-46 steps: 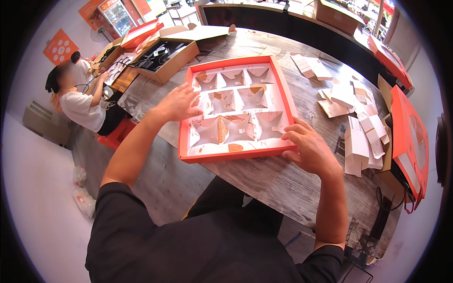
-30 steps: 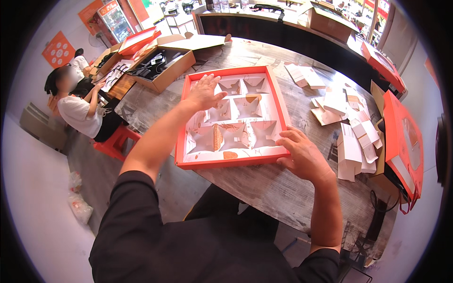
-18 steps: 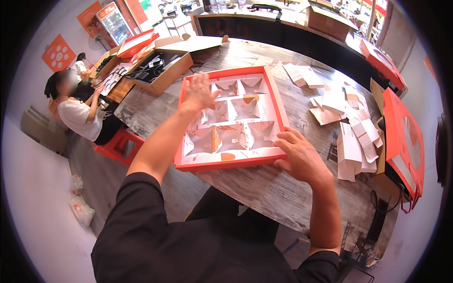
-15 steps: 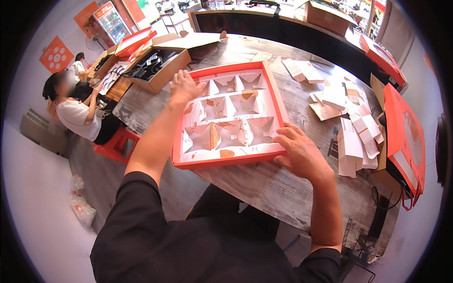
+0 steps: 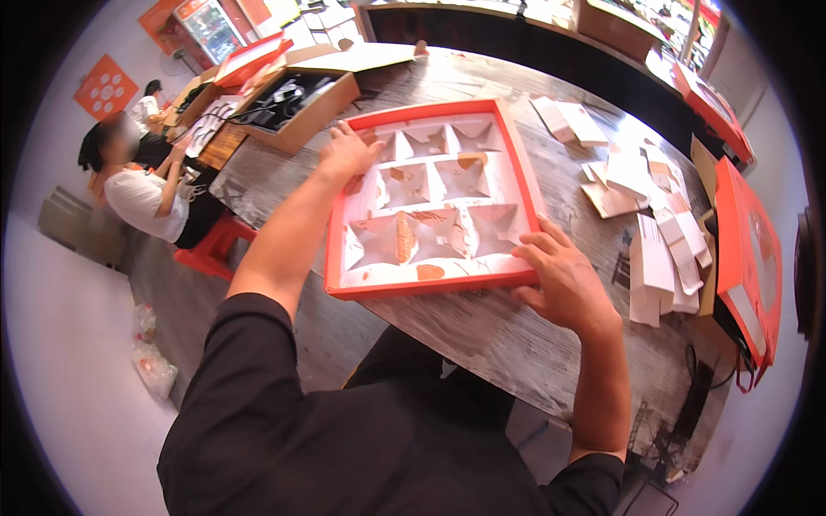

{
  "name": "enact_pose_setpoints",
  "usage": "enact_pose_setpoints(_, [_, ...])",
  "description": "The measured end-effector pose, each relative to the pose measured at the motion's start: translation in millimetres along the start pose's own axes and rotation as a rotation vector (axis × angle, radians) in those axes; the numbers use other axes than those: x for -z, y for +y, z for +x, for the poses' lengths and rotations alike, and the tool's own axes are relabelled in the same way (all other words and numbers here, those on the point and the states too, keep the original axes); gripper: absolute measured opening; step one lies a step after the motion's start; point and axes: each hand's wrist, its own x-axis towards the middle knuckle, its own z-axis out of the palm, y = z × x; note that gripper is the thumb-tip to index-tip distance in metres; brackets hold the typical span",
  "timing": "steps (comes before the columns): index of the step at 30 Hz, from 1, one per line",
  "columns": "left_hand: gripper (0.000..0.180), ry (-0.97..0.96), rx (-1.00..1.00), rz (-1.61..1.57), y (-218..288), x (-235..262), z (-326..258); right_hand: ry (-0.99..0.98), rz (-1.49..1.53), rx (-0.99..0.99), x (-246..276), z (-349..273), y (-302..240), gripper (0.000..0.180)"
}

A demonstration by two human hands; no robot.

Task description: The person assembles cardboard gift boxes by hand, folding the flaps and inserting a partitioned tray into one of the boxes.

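A shallow red gift box [image 5: 422, 289] with a white patterned inside lies in front of me on the table, its near left corner out past the table edge. Inside it sits a white cardboard divider insert [image 5: 428, 237] with several star-shaped openings. My left hand [image 5: 348, 155] is on the far part of the box's left wall, thumb on the inner side and fingers over the rim. At the near right corner, my right hand [image 5: 564, 273] holds the right wall with its fingers on the rim.
Folded white small cartons [image 5: 662, 249] lie to the right, beside red lidded boxes [image 5: 744, 258]. An open brown carton [image 5: 301, 107] with black items stands at the far left. A person [image 5: 146, 189] sits left on a red stool [image 5: 215, 245].
My view has shifted slightly, so the box and both hands appear a little to the right. Both hands stay on the box's walls, the left one nearly in the same spot.
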Motion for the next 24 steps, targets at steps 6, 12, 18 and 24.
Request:
enact_pose_setpoints(6, [0.106,0.137,-0.071,-0.349,-28.0,-10.6,16.9,0.004,0.005,0.019,-2.9,7.6,-5.5,0.058])
enact_pose_setpoints(12, [0.106,0.04,-0.273,-0.333,-45.6,-9.1,-32.8,0.004,-0.025,-0.031,-3.9,3.1,-0.8,0.063])
enact_pose_setpoints(18, [0.108,-0.03,-0.203,-0.219,-35.6,14.6,-71.4,-0.019,-0.018,-0.042,-3.8,4.9,-5.2,0.063])
enact_pose_setpoints(24, [0.108,0.004,-0.184,-0.089,-21.1,16.3,-77.1,-0.037,-0.03,-0.037,-0.4,3.2,-10.9,0.065])
